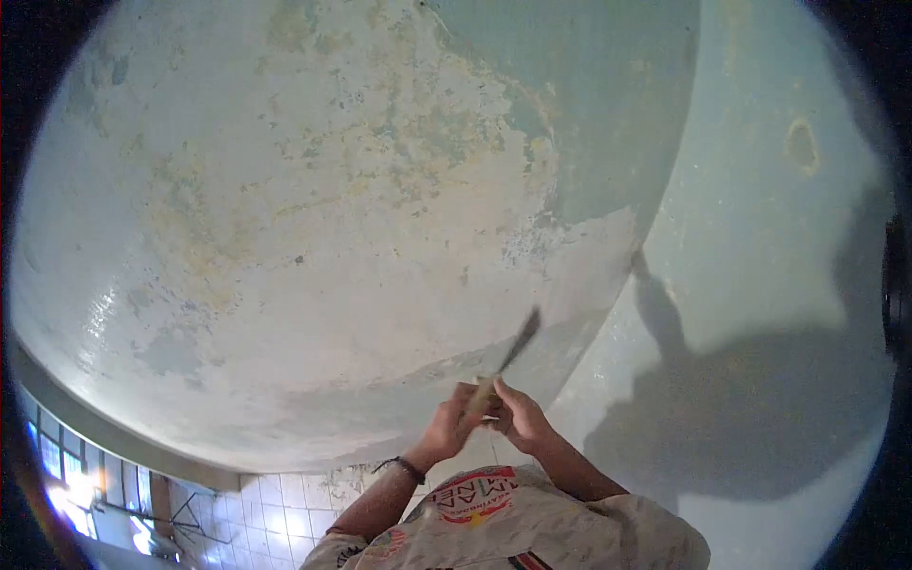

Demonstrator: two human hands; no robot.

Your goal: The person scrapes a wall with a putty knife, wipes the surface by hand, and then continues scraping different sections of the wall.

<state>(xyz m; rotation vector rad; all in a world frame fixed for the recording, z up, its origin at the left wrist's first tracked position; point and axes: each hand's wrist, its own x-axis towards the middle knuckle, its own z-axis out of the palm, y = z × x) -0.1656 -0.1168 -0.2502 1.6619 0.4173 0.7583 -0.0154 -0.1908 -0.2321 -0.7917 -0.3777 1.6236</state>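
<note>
A putty knife (520,342) with a pale handle and a dark, slightly blurred blade is held in front of my chest. Its blade points up and to the right. My left hand (448,427), with a dark bracelet at the wrist, is closed around the handle. Close beside it, my right hand (524,421) is closed too, its thumb against the handle near the blade. Ahead is a wall (399,275) with whitish filler, yellowish worn spots and bare green paint. Some of the fingers are hidden behind the handle.
A pale green side wall (750,237) meets the patched wall at a corner on the right and carries a large shadow. White floor tiles (275,518) lie below. Bright windows (71,475) and a thin metal stand (190,518) are at lower left.
</note>
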